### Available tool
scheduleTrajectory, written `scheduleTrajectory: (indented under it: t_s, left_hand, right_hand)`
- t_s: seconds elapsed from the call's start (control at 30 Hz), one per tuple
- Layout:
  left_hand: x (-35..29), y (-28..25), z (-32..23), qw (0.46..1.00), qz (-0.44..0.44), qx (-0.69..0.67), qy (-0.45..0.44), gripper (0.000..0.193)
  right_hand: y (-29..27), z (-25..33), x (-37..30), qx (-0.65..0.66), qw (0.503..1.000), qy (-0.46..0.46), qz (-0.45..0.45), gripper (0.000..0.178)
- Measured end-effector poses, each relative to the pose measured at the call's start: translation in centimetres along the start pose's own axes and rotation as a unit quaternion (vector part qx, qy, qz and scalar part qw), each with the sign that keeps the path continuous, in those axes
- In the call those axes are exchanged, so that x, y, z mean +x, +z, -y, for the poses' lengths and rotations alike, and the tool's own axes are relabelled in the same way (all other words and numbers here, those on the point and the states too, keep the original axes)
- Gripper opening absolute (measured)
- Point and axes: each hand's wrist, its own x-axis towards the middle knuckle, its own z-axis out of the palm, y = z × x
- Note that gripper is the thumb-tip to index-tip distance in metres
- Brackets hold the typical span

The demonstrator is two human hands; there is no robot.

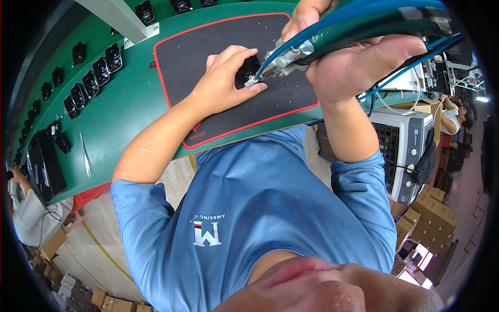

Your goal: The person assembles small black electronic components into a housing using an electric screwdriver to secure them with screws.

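Observation:
My left hand rests on a black mat with a red edge, its thumb and index finger around a small black housing. In my right hand is a screwdriver with a dark green body, a metal nose and blue hoses. The thumb stretches out along the near side, while fingers curl behind the far side. The screwdriver is tilted, and its metal tip meets the housing between my left thumb and index finger. Part of the housing is hidden by my fingers and the tool. Tiny light screws or bits lie scattered on the mat.
Black housings stand in a row on the green table at left, beside tweezers and a black tray. A metal post rises at the back. A white-grey appliance stands at right. Other people work at both sides.

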Motion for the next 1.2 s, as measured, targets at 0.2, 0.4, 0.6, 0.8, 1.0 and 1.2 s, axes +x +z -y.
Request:
scheduleTrajectory:
  t_s: [0.2, 0.4, 0.6, 0.8, 1.0, 1.2]
  left_hand:
    - [0.1, 0.0, 0.2, 1.000, 0.008, -0.011, 0.006, 0.077]
    - [0.2, 0.1, 0.4, 1.000, 0.007, 0.002, 0.026, 0.080]
    - [0.2, 0.1, 0.0, 1.000, 0.022, -0.015, 0.011, 0.078]
    - [0.0, 0.2, 0.3, 1.000, 0.018, -0.007, 0.014, 0.077]
    - [-0.1, 0.3, 0.2, 1.000, 0.000, -0.002, -0.003, 0.085]
    - [0.2, 0.2, 0.0, 1.000, 0.027, -0.002, -0.003, 0.088]
  right_hand:
    - [0.8, 0.6, -0.6, 0.050, 0.995, 0.077, -0.050, 0.115]
    - [-0.5, -2.0, 0.8, -0.072, 0.992, -0.090, -0.046, 0.104]
    - [2.8, 4.2, 1.9, -0.065, 0.994, -0.087, 0.025, 0.095]
    - [0.1, -1.0, 1.8, -0.069, 0.991, -0.113, 0.032, 0.086]
    - [3.0, 2.2, 3.8, 0.021, 0.994, -0.087, 0.069, 0.085]
    - [1.9, 1.1, 3.7, -0.076, 0.972, -0.221, 0.014, 0.084]
